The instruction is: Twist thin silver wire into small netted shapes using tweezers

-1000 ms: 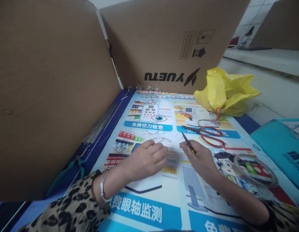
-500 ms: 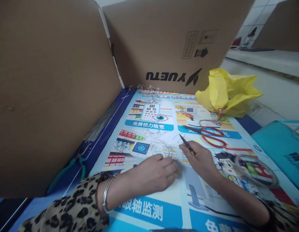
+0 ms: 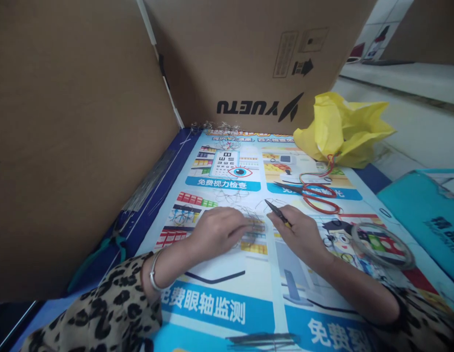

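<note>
My right hand grips a slim black pointed tool with a yellow mark, its tip aimed up and left. To its left, my left hand is closed in a pinch, fingertips toward the right. What lies in that pinch is too fine to make out. Thin wire loops lie on the printed poster just beyond the left fingers. More fine wire is spread farther up the poster. Red-handled scissors rest past my right hand, blades toward the left.
Cardboard walls stand at the left and back. A yellow bag and coloured cords lie at the back right. Nearer are a wire coil and a turquoise box. Teal-handled pliers, straight wires and dark strips also lie here.
My left hand has moved left and up the poster, its fingers now pinched and pointing right. My right hand keeps the pointed tool. The view has tilted slightly, baring the dark strips in front.
</note>
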Demonstrator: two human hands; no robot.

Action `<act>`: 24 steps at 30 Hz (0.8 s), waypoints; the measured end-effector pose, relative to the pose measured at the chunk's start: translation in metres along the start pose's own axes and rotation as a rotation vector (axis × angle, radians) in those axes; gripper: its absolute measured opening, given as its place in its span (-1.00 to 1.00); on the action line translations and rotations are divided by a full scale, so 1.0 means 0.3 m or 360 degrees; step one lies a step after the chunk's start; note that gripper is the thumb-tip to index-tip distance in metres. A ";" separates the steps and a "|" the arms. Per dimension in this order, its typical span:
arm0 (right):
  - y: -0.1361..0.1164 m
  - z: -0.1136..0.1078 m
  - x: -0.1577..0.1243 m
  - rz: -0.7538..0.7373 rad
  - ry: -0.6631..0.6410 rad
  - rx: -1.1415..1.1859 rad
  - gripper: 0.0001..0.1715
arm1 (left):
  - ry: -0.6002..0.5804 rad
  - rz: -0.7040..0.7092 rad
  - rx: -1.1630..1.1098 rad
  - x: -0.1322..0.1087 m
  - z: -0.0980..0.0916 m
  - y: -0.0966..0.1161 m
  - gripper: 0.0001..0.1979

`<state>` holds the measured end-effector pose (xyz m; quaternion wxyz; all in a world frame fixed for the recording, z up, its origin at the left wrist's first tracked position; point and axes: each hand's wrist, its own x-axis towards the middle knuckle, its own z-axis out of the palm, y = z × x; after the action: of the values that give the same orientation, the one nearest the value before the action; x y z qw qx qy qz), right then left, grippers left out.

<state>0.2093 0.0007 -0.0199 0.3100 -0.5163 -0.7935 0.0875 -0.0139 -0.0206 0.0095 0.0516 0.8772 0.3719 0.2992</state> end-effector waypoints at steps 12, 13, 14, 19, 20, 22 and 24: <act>-0.007 0.000 0.004 -0.0031 -0.0067 -0.0031 -0.63 | -0.0393 -0.0546 0.0238 0.092 -0.027 -0.067 -0.85; -0.006 0.001 0.003 -0.0034 -0.0072 -0.0035 -0.63 | -0.0423 -0.0543 0.0260 0.096 -0.021 -0.064 -0.85; -0.004 0.002 0.003 -0.0037 -0.0077 -0.0034 -0.63 | -0.0445 -0.0542 0.0279 0.099 -0.015 -0.061 -0.86; 0.002 0.007 0.000 -0.0059 -0.0056 -0.0031 -0.63 | -0.0466 -0.0519 0.0393 0.099 0.013 -0.055 -0.89; 0.003 0.008 -0.001 -0.0066 -0.0049 -0.0036 -0.63 | -0.0459 -0.0512 0.0413 0.096 0.017 -0.055 -0.89; 0.004 0.007 -0.001 -0.0079 -0.0040 -0.0054 -0.63 | -0.0437 -0.0501 0.0436 0.089 0.023 -0.054 -0.90; 0.003 0.007 -0.002 -0.0087 -0.0045 -0.0073 -0.63 | -0.0403 -0.0491 0.0448 0.081 0.026 -0.055 -0.90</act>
<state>0.2090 0.0011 -0.0222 0.2893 -0.5001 -0.8134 0.0680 -0.0064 0.0088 0.0099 0.0202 0.8391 0.5301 0.1208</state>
